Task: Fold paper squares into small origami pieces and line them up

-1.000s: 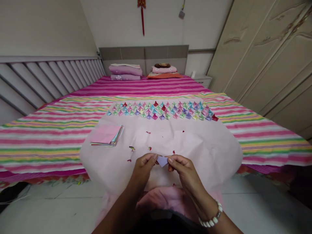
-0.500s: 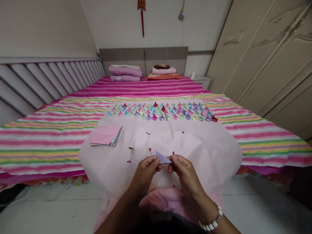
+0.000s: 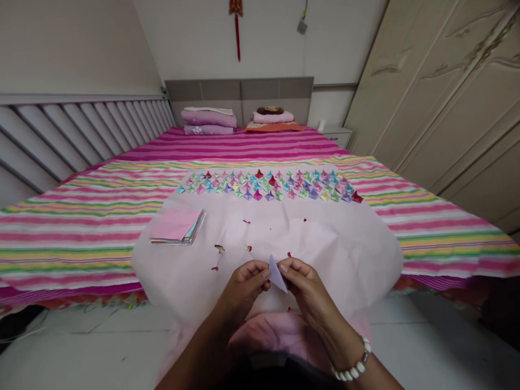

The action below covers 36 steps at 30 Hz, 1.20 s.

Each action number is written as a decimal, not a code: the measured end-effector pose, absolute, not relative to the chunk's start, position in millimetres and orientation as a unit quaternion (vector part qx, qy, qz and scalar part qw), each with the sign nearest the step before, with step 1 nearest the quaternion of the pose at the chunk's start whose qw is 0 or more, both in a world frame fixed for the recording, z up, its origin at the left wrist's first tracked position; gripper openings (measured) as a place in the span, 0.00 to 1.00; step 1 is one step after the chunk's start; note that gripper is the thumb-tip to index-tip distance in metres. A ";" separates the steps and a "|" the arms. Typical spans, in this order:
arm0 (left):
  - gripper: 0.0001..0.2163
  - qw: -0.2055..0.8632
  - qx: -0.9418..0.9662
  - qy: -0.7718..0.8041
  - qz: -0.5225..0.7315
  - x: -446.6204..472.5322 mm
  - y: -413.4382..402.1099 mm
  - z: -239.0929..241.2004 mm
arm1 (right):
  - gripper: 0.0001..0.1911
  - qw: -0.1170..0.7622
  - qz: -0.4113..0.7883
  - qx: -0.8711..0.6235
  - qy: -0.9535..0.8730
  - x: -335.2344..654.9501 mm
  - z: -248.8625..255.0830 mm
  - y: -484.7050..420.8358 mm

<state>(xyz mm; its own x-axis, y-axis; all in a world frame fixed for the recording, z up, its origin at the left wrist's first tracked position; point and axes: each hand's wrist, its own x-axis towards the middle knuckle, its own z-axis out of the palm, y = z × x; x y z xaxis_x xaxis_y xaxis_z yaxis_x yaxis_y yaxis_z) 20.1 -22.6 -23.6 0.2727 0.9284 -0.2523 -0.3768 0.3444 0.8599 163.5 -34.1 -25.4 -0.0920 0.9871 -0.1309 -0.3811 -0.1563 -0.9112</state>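
A small folded triangle of lavender paper [image 3: 277,275] is held up between my two hands over the pale pink sheet [image 3: 345,260]. My left hand [image 3: 248,281] pinches its left edge between thumb and fingers. On the other side, my right hand [image 3: 303,279] has its thumb and fingers closed at the paper's right edge. A stack of square coloured paper [image 3: 176,225], pink on top, lies to the left. Beyond my hands, several rows of small folded paper pieces [image 3: 258,195] in many colours spread across the sheet's far part.
Small dark red and green scraps [image 3: 219,248] are scattered on the sheet. Under it lies a striped bedspread [image 3: 73,233]. Folded bedding [image 3: 209,119] is stacked by the headboard [image 3: 276,89]. A white slatted rail [image 3: 81,130] stands left, a cream wardrobe [image 3: 430,86] right.
The lavender paper has turned from lying sideways to a steeper angle, its lower tip now pointing down and right. Both hands have shifted slightly around it.
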 end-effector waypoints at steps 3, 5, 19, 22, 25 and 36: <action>0.14 0.716 0.349 0.399 0.454 19.9 -22.0 -24.1 | 0.13 0.533 0.643 -0.408 -0.369 163.8 -25.5 -34.1; 0.14 0.715 0.351 0.398 0.455 19.3 -21.6 -25.0 | 0.12 0.533 0.645 -0.405 -0.369 163.7 -25.3 -34.1; 0.14 0.724 0.340 0.392 0.454 18.0 -21.9 -25.4 | 0.11 0.526 0.662 -0.406 -0.347 164.7 -25.1 -33.9; 0.14 0.723 0.341 0.395 0.452 17.2 -22.0 -24.4 | 0.11 0.527 0.661 -0.403 -0.352 164.8 -27.4 -32.8; 0.14 0.707 0.356 0.411 0.452 16.6 -21.5 -25.0 | 0.12 0.532 0.634 -0.409 -0.384 166.1 -29.2 -31.5; 0.07 0.582 0.474 0.462 0.472 19.5 -19.3 -27.4 | 0.09 0.533 0.582 -0.425 -0.443 167.3 -31.4 -24.7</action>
<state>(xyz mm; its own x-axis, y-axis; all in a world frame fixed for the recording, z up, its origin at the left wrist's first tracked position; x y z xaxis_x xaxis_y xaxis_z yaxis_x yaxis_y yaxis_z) 19.5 -19.3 -27.4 0.1278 0.9877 -0.0901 -0.1120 0.1047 0.9882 167.3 -24.7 -31.4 -0.0713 0.9972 -0.0229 -0.2433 -0.0396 -0.9691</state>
